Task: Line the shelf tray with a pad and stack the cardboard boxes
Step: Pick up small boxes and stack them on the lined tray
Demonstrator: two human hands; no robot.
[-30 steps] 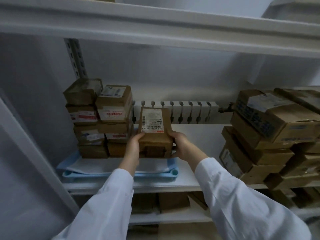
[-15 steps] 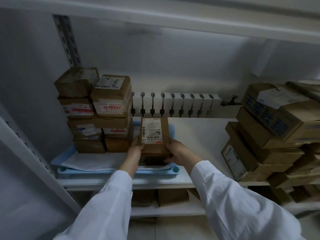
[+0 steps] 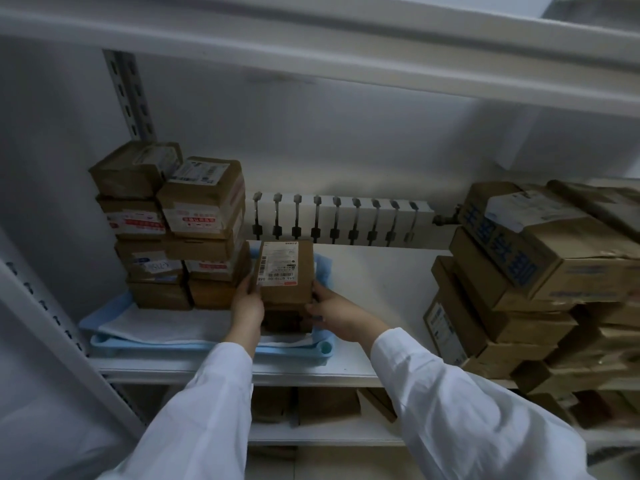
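Two hands were on one box (image 3: pixel 284 271): the left hand (image 3: pixel 246 303) was clamped on its left side, the right hand (image 3: pixel 334 315) gripped round its near right corner. The box was held label-up over the right end of the tray (image 3: pixel 207 348), just beside the stacks (image 3: pixel 180 230) built on the tray's left half. A pad (image 3: pixel 166 327) was seen laid in the tray under them, so lining was judged done and stacking under way. Whether the box was seated on something dark beneath it or held clear of the tray could not be told.

To be done well: the box should be lowered flat, squared against the neighbouring stack and kept inside the tray rim, with the pad not dragged or bunched. The grip should be released only once full contact is felt. The stacks looked slightly staggered, so a nudge should be avoided.

The tray was set at the front left of a white shelf (image 3: pixel 381 271). Bare shelf lay right of the tray, with cartons (image 3: pixel 519 289) piled further right. A radiator (image 3: pixel 339 216) was seen behind the tray, a slotted upright (image 3: pixel 130 95) above-left of it, and lower boxes (image 3: pixel 311 407) beneath it. The room was dimly lit.
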